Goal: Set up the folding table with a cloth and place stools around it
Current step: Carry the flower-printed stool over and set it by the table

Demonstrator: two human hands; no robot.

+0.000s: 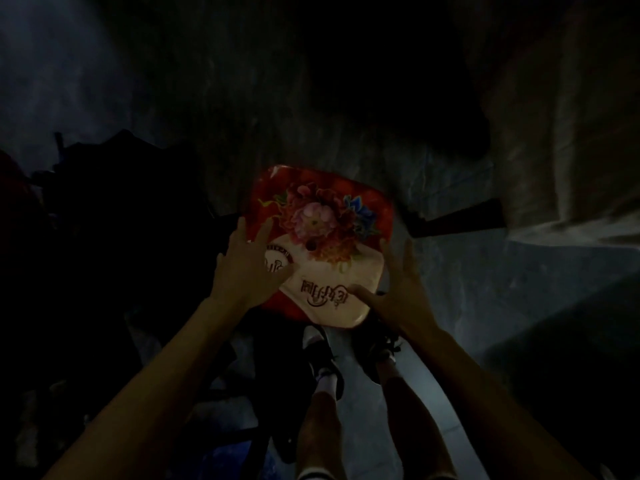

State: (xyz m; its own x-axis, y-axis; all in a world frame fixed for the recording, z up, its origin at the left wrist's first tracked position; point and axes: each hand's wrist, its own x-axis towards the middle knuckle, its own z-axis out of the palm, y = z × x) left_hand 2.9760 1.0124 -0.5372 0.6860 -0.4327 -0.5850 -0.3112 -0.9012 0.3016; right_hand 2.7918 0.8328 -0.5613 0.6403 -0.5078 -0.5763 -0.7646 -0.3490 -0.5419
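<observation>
One stool [322,216]: red-cream floral seat | left hand [242,271], right hand [401,289]: grips spread

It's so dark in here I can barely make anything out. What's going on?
A person is looking down at a red stool with a flower print on its seat, standing on the floor in front of them. Their left hand and right hand are at either side of the seat, fingers spread and straight rather than curled round it. In this light it is hard to tell whether they touch it.
</observation>
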